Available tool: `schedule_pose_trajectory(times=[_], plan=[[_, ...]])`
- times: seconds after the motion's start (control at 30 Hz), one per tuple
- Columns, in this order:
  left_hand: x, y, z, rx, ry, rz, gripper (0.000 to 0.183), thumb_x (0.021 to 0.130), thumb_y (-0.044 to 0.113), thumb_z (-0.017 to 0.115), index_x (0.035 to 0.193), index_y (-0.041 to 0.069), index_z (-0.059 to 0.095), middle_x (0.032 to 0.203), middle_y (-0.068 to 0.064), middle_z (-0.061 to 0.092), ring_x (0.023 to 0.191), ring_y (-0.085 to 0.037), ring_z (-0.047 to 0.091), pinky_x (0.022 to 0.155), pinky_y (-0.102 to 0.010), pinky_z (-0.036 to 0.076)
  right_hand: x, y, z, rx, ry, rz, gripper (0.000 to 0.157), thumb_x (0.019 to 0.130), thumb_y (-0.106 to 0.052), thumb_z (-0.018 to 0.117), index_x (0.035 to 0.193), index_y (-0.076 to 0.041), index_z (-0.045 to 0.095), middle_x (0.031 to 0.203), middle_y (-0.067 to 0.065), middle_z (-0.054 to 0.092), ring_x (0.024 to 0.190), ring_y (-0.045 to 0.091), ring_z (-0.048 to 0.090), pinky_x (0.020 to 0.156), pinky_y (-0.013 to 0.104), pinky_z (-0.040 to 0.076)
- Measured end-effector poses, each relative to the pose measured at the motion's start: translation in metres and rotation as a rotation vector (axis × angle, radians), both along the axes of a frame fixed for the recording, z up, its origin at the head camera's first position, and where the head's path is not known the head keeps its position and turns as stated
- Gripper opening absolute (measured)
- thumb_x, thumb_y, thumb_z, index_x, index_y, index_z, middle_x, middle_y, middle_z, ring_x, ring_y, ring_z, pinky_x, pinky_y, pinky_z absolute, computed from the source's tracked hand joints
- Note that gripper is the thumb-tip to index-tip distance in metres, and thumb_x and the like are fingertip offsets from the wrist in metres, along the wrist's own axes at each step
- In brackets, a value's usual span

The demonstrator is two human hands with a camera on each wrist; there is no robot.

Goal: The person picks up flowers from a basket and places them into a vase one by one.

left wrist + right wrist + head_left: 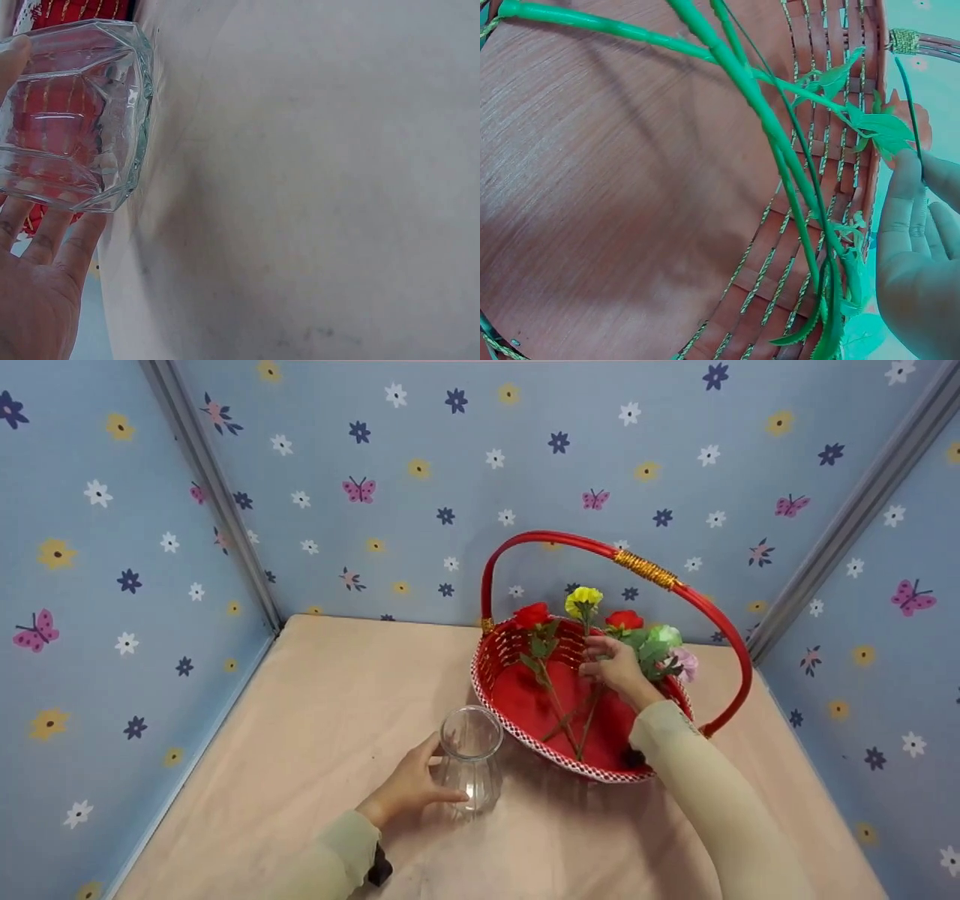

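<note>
My left hand (405, 784) holds a clear glass vase (472, 772) from its left side, the thumb low at the front. In the left wrist view, the vase's faceted base (139, 120) faces the camera, with fingers along one side. Over the red woven basket (536, 746), my right hand (619, 669) pinches the thin stem of a yellow flower (584, 601). That stem (909, 112) runs between thumb and fingertips in the right wrist view. A red flower (532, 616) leans on the basket's left inner wall, its long stem reaching across the basket floor.
Another red flower (624, 620), a pale green flower (664, 636) and a pink-lilac flower (684, 663) lean at the basket's right side. A tall red handle (716, 619) arches over it. Patterned panels (420, 510) enclose the cloth-covered table (330, 682) at the back and sides.
</note>
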State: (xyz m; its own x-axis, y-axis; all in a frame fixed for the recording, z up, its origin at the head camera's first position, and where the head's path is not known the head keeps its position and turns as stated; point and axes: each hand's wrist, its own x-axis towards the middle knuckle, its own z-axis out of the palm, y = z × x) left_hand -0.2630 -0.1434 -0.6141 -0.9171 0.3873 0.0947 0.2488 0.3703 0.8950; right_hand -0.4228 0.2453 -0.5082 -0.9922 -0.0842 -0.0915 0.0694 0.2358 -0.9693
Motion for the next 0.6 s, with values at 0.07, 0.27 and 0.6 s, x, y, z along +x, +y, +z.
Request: schedule_pose_trajectory(times=[0.07,0.27,0.6], plan=[[0.000,0.000,0.000,0.001,-0.003,0.004,0.111,0.071,0.033,0.098,0.160,0.013,0.036,0.151,-0.012,0.057,0.137,-0.036,0.056,0.115,-0.058,0.048,0.001,0.001,0.001,-0.006,0.011,0.002,0.056,0.095,0.009,0.066,0.148,-0.001,0.052,0.134,0.028,0.057,0.083,0.014,0.072,0.077,0.032,0.064],[0.000,0.000,0.002,0.015,-0.008,-0.002,0.106,0.072,0.027,0.097,0.158,0.009,0.038,0.149,-0.015,0.057,0.137,-0.038,0.055,0.115,-0.059,0.048,0.004,0.002,0.004,0.015,0.018,0.026,0.052,0.095,0.008,0.065,0.145,0.001,0.056,0.119,0.023,0.065,0.082,0.015,0.073,0.078,0.038,0.066],[0.000,0.000,0.003,0.024,-0.007,-0.009,0.110,0.072,0.025,0.097,0.161,0.008,0.034,0.152,-0.016,0.055,0.138,-0.038,0.055,0.115,-0.059,0.047,0.011,0.000,0.010,0.026,-0.036,0.010,0.024,0.099,-0.001,0.065,0.123,0.000,0.066,0.098,0.003,0.068,0.081,0.016,0.069,0.071,0.032,0.064]])
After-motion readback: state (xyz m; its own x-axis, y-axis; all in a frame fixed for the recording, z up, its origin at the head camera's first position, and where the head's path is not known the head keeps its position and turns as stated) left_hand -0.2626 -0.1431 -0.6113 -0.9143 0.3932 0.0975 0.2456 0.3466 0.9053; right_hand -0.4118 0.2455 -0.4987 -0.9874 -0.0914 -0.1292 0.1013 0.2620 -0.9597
